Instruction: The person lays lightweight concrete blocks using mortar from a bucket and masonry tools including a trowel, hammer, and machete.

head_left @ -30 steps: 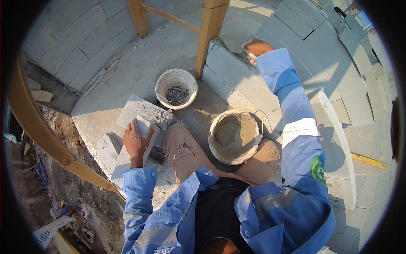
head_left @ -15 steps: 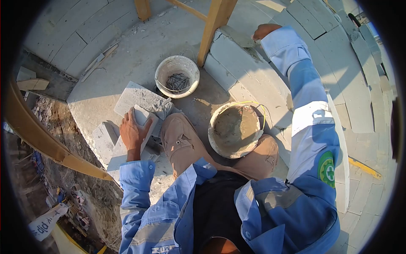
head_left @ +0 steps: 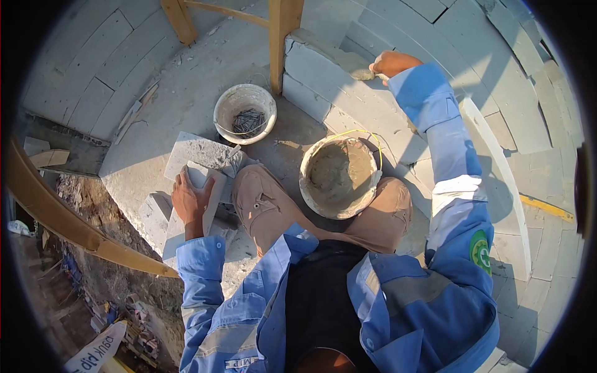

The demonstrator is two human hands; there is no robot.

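Observation:
My left hand (head_left: 191, 198) lies with fingers spread on a pale grey block (head_left: 198, 173), its thumb along the right side. That block is part of a small stack, with a larger rough-faced block (head_left: 198, 149) just beyond. My right hand (head_left: 398, 63) reaches far forward, closed on the handle of a trowel (head_left: 360, 73) whose mortar-smeared blade is partly hidden. The trowel is at the top edge of a low block wall (head_left: 329, 74). Between my knees stands a bucket of wet mortar (head_left: 339, 177) with a yellow handle.
A second bucket (head_left: 245, 115) holds many nails. A wooden post (head_left: 283, 43) stands against the wall's end. At left, a curved wooden beam (head_left: 93, 233) crosses above a drop to rubble-strewn ground. A yellow level-like bar (head_left: 547, 207) lies at right beside a thin curved panel (head_left: 500, 174).
The view has shifted slightly. My right hand has come down and nearer along the wall top, and the trowel handle now shows. My left hand stays on the block.

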